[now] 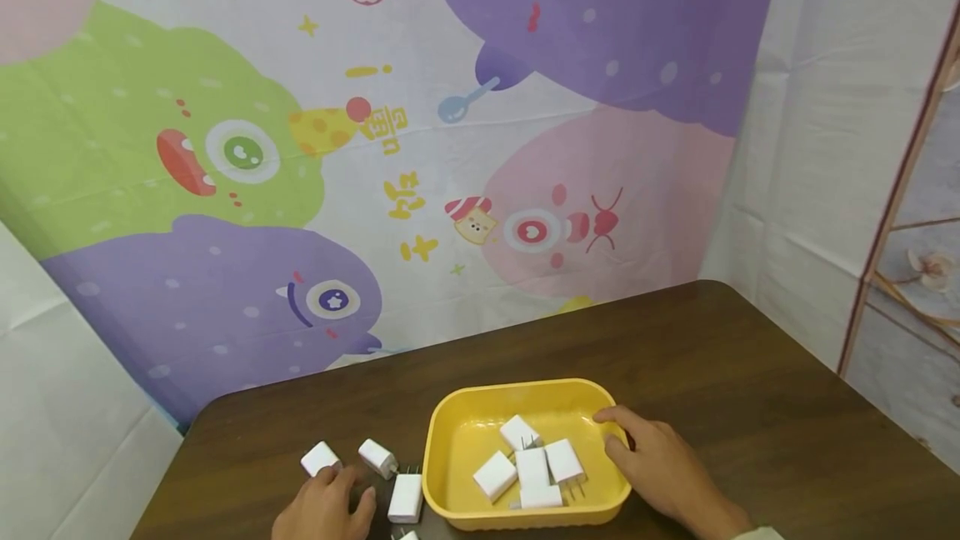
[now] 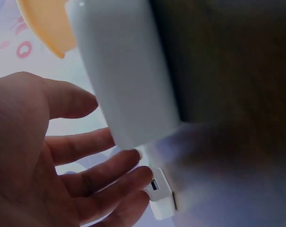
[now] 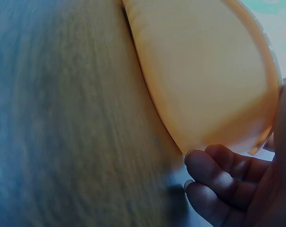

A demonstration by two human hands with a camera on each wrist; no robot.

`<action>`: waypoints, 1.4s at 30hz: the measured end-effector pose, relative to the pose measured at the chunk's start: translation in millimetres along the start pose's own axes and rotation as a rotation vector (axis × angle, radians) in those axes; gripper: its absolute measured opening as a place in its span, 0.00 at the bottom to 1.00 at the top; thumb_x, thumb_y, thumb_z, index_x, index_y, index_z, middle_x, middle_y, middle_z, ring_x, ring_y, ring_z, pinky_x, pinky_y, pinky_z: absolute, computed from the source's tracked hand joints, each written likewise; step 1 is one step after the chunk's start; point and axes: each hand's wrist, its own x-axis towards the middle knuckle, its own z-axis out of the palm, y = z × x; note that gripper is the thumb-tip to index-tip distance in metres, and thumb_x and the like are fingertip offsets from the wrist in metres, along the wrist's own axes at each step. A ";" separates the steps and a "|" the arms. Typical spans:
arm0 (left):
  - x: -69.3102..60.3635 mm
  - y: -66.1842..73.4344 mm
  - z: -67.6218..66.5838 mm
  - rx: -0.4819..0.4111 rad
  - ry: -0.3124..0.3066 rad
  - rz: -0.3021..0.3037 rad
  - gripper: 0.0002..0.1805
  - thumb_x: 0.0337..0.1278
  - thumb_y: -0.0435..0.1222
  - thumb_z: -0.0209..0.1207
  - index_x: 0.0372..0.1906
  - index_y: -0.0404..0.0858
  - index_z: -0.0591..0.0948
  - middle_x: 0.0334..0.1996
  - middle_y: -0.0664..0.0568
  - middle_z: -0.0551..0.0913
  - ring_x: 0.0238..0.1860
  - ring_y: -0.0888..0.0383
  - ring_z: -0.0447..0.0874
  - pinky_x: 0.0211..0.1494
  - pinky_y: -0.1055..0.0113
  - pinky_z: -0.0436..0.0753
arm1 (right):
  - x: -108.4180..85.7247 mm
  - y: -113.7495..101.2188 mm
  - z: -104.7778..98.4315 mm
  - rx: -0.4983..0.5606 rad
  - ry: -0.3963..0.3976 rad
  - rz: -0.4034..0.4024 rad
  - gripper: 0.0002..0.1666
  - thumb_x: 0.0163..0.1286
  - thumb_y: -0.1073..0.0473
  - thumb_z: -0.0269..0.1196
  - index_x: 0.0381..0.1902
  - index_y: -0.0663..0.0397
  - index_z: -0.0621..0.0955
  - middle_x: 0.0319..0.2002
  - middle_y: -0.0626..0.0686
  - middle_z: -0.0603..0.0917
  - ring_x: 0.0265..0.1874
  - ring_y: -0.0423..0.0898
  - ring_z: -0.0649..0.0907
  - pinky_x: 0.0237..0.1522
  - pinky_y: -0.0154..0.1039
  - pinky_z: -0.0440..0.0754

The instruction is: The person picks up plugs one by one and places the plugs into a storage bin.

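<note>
In the head view my left hand (image 1: 324, 508) is over the near end of a white plug adapter (image 1: 321, 458) on the table. The left wrist view shows that hand (image 2: 91, 156) with relaxed, spread fingers, the fingertips at an adapter (image 2: 164, 203); another adapter (image 2: 124, 71) looms large in front. My right hand (image 1: 670, 469) grips the right rim of a yellow basket (image 1: 450, 440), thumb and index finger over the edge. Its other fingers (image 3: 218, 175) lie against the basket's outer wall (image 3: 204, 80). Several white adapters (image 1: 532, 467) lie jumbled inside the basket.
Left of the basket, more adapters lie on the brown table (image 1: 675, 348): one tilted adapter (image 1: 377, 458), one (image 1: 406, 498) beside the basket's wall, and one (image 1: 407, 535) cut off at the bottom edge. A cartoon-printed cloth (image 1: 420, 148) hangs behind the table.
</note>
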 end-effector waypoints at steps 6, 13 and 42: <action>2.7 -5.8 5.4 0.036 -0.122 -0.039 0.17 0.54 0.50 0.66 0.42 0.43 0.85 0.49 0.40 0.84 0.49 0.40 0.83 0.39 0.39 0.80 | -0.5 0.7 0.9 0.006 0.004 0.003 0.15 0.70 0.57 0.61 0.53 0.38 0.83 0.17 0.42 0.68 0.15 0.39 0.66 0.23 0.36 0.68; 3.0 -14.6 9.0 0.031 -0.160 -0.039 0.18 0.53 0.50 0.67 0.44 0.44 0.85 0.48 0.42 0.84 0.49 0.41 0.82 0.39 0.39 0.80 | -1.6 0.3 1.2 0.005 0.007 -0.014 0.15 0.70 0.57 0.62 0.53 0.38 0.83 0.16 0.42 0.67 0.15 0.38 0.65 0.22 0.36 0.67; -12.0 -24.7 9.5 -0.126 -0.283 0.111 0.25 0.53 0.63 0.64 0.42 0.47 0.83 0.33 0.54 0.73 0.33 0.56 0.75 0.36 0.53 0.78 | -0.9 0.3 -0.8 -0.011 0.002 -0.021 0.15 0.71 0.57 0.61 0.55 0.40 0.82 0.17 0.42 0.69 0.15 0.39 0.66 0.23 0.37 0.69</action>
